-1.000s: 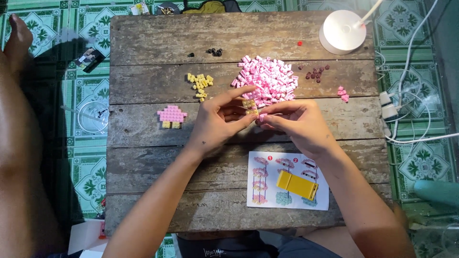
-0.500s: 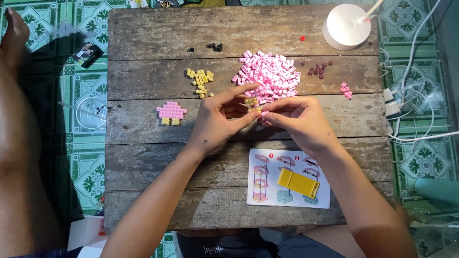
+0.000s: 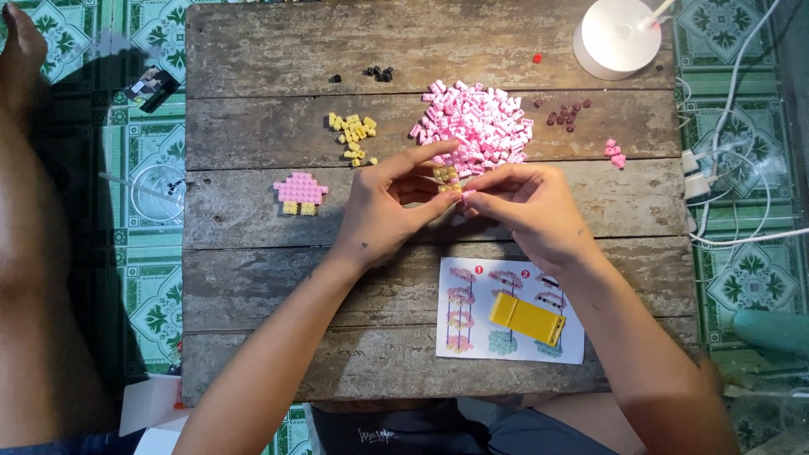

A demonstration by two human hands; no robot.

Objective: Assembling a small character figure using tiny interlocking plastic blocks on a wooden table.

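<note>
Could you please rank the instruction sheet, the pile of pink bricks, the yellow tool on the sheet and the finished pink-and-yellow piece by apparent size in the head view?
1. instruction sheet
2. pile of pink bricks
3. yellow tool
4. pink-and-yellow piece

White lamp base (image 3: 618,36), yellow tool (image 3: 527,318) on instruction sheet (image 3: 472,324).

a low table (image 3: 253,118) of weathered grey planks, cracked and gapped, stands on a floor (image 3: 160,34) of green and white patterned tiles. a round white lamp base (image 3: 617,35) sits on the table's far right corner. white cables (image 3: 733,101) trail over the tiles to the right of the table, by a white plug strip (image 3: 693,173). soft daylight lies evenly on the wood, and a dark shadow falls across the tiles on the left.
</note>
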